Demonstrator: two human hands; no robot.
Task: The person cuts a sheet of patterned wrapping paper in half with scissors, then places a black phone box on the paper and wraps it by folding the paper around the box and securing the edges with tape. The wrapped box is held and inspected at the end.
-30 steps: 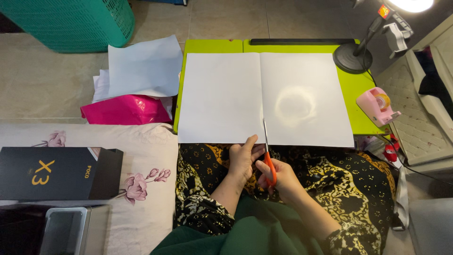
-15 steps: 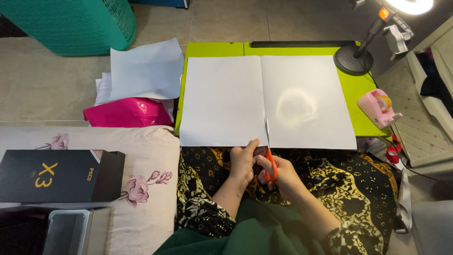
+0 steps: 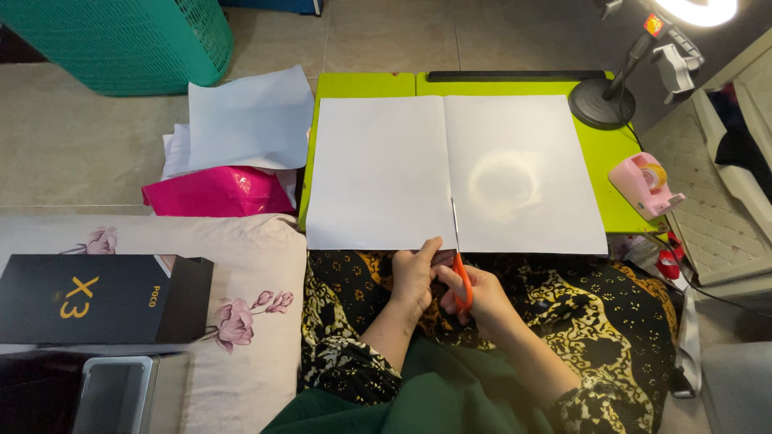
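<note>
Item: large white sheet of paper (image 3: pixel 378 173), creased down its middle, lying flat on a lime-green table (image 3: pixel 599 173), near edge overhanging the lap. Left hand (image 3: pixel 414 277) pinches that near edge just left of the crease. Right hand (image 3: pixel 474 297) clenched through the orange handles of the scissors (image 3: pixel 458 257); blades point to 12 o'clock, entering the paper at the crease. At 3 o'clock of the sheet: pink tape dispenser (image 3: pixel 643 183). At 1 o'clock: black lamp base (image 3: pixel 601 102). At 9 o'clock: pink bag (image 3: pixel 217 191) under loose white sheets (image 3: pixel 249 120).
</note>
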